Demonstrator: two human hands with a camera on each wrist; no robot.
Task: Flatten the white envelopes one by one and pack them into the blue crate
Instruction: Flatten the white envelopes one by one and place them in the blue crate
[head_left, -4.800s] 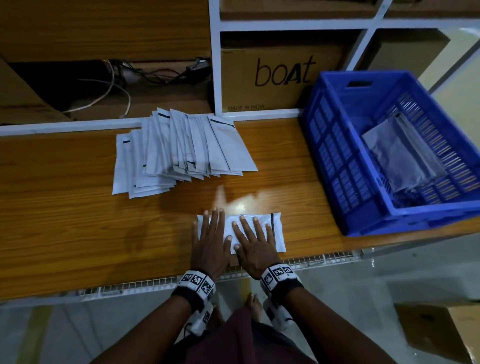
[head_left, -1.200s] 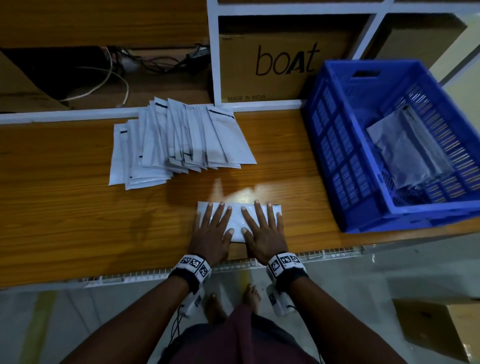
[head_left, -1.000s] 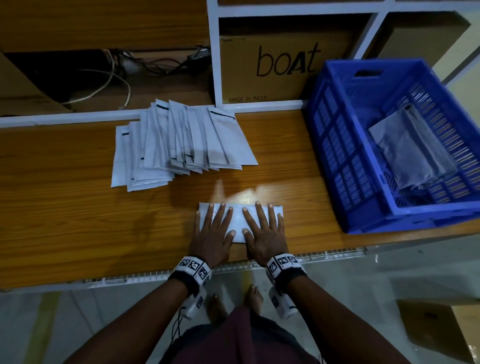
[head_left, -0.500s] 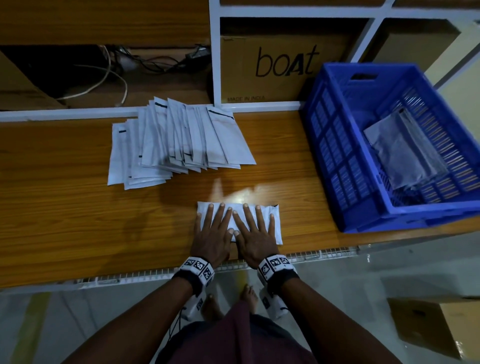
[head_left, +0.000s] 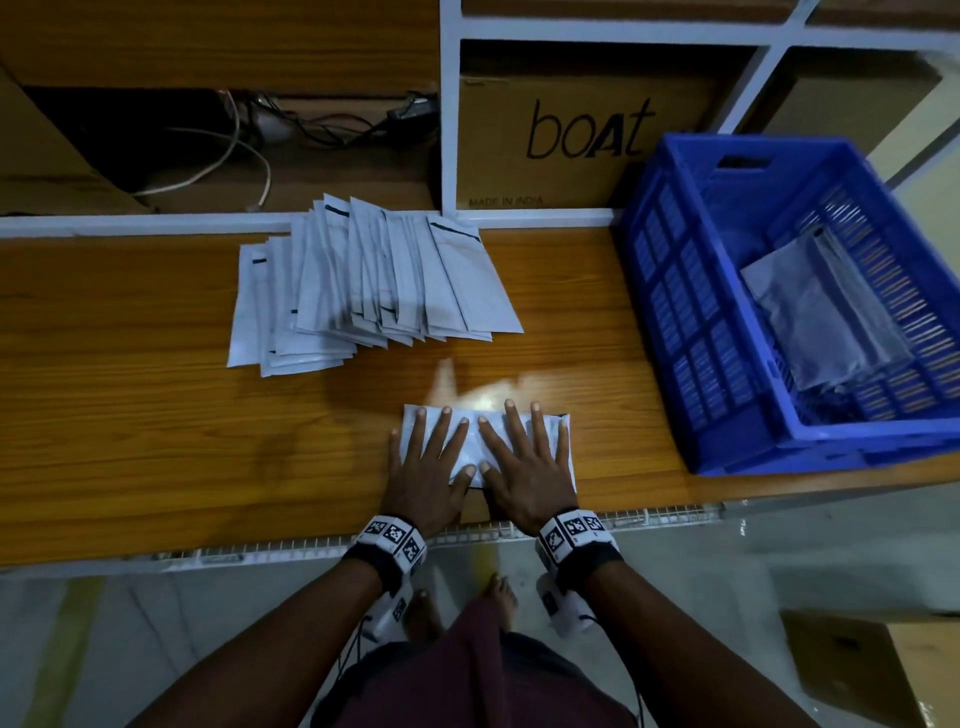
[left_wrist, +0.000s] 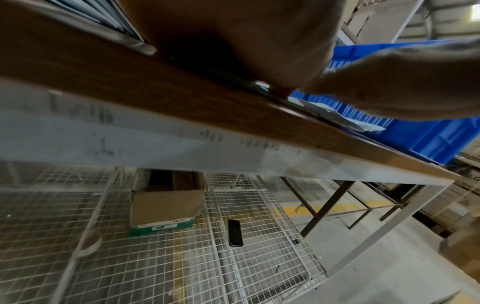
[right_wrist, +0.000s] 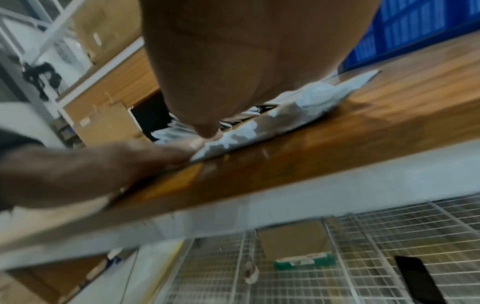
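**A:** Start big. What is on the wooden table (head_left: 130, 415)?

**B:** The blue crate (head_left: 691, 374) stands at its right end, and everything else I place from that. Flat greyish envelopes (head_left: 815, 312) already lie in it, against its right wall. Well to the crate's left, toward the back of the table, sits the fanned pile of white envelopes (head_left: 363, 291). Nearer the crate and toward the front edge lies the single envelope (head_left: 470, 441) being worked.

**A:** And the hands?

**B:** Both press on it, palms down, fingers straight and spread, gripping nothing. The left hand (head_left: 426, 467) is on the half farther from the crate, the right hand (head_left: 524, 462) on the half toward it, thumbs almost meeting.

**A:** How will it handle?

**B:** Light and limp, I judge: a thin poly mailer. The right wrist view shows the envelope puffed and wrinkled beside the palm, so there is likely trapped air that wants sweeping outward toward the open end. The film looks glossy, so it may skid on the polished wood under sideways pressure.

**A:** Where should it be gripped?

**B:** Once flat, probably by the short edge (head_left: 566, 447) facing the crate, pinched thumb over fingers. It will droop, so a second hand under the far end would help keep it flat.
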